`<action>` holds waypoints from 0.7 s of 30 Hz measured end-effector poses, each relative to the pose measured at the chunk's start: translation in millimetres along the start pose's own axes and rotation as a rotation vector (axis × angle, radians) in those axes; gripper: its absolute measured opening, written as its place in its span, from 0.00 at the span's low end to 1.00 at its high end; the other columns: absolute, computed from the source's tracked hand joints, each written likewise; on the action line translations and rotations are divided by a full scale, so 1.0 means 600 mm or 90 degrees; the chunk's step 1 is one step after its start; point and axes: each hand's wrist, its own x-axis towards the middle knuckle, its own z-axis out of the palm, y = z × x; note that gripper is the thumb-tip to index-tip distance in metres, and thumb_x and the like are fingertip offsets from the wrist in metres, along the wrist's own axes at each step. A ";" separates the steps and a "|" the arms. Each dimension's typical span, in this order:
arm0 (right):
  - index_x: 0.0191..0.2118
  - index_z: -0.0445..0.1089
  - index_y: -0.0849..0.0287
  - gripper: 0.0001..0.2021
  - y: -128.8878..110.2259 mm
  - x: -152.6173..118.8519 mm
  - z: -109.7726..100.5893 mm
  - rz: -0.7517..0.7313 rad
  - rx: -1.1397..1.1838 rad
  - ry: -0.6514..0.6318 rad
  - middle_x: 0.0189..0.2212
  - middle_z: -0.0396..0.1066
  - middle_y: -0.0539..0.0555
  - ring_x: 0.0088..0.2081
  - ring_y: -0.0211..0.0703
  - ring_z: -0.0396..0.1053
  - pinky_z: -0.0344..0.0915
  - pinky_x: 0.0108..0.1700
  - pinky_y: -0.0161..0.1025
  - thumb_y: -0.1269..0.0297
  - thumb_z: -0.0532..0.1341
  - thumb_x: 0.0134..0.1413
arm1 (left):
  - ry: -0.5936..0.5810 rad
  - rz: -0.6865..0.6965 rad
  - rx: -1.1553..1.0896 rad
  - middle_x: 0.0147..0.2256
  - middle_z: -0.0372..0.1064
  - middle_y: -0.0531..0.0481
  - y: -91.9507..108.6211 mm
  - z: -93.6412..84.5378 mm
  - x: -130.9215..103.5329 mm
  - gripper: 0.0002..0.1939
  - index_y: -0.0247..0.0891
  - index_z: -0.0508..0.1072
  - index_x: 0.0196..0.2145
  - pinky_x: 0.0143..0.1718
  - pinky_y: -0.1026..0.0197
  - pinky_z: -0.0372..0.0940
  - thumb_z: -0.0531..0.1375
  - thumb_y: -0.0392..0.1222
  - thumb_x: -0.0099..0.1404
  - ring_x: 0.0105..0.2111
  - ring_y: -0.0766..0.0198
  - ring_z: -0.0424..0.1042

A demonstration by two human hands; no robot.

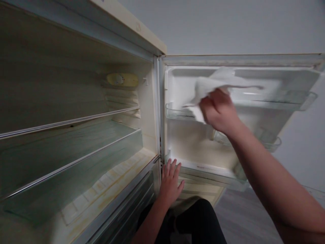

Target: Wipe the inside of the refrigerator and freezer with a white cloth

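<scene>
My right hand (218,110) grips a white cloth (208,86), blurred by motion, in front of the upper inside of an open fridge door (195,135). Clear door shelves (177,113) lie behind and beside the cloth. Whether the cloth touches the door cannot be made out. My left hand (172,179) has its fingers spread at the lower hinge-side corner of the door, by the bottom door shelf (210,174), and holds nothing.
To the left is the fridge interior with glass shelves (76,154), a yellowed ribbed floor (109,183) and a yellowish dial housing (122,80). Below is a lower compartment (127,206). My dark-clothed knees (200,220) are at the bottom, with grey flooring (243,217) to the right.
</scene>
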 end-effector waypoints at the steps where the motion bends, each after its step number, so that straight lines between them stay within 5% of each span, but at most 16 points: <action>1: 0.55 0.72 0.65 0.32 -0.008 0.032 0.006 -0.008 -0.009 -0.036 0.49 0.74 0.69 0.54 0.60 0.68 0.62 0.56 0.51 0.47 0.40 0.71 | 0.003 -0.002 -0.004 0.70 0.53 0.39 0.001 0.000 0.001 0.35 0.39 0.57 0.68 0.69 0.36 0.51 0.62 0.40 0.66 0.73 0.44 0.44; 7: 0.52 0.76 0.64 0.39 -0.036 0.134 0.034 -0.051 0.052 -0.343 0.50 0.76 0.64 0.50 0.52 0.73 0.63 0.53 0.42 0.35 0.43 0.68 | 0.018 -0.005 -0.018 0.68 0.58 0.39 0.006 0.002 0.003 0.31 0.39 0.60 0.66 0.69 0.37 0.53 0.61 0.41 0.67 0.72 0.44 0.47; 14: 0.52 0.77 0.63 0.30 -0.035 0.128 0.035 -0.159 0.044 -0.326 0.48 0.77 0.62 0.47 0.49 0.72 0.60 0.48 0.38 0.40 0.57 0.64 | 0.020 -0.003 -0.021 0.68 0.57 0.39 0.006 0.004 0.003 0.32 0.39 0.59 0.67 0.68 0.36 0.53 0.61 0.41 0.68 0.72 0.44 0.46; 21: 0.42 0.77 0.63 0.22 -0.031 0.121 0.027 -0.189 0.073 -0.336 0.34 0.75 0.56 0.34 0.41 0.66 0.54 0.37 0.37 0.46 0.57 0.65 | 0.031 -0.008 -0.021 0.68 0.56 0.38 0.010 0.012 -0.002 0.33 0.39 0.58 0.67 0.68 0.34 0.51 0.61 0.40 0.67 0.72 0.42 0.47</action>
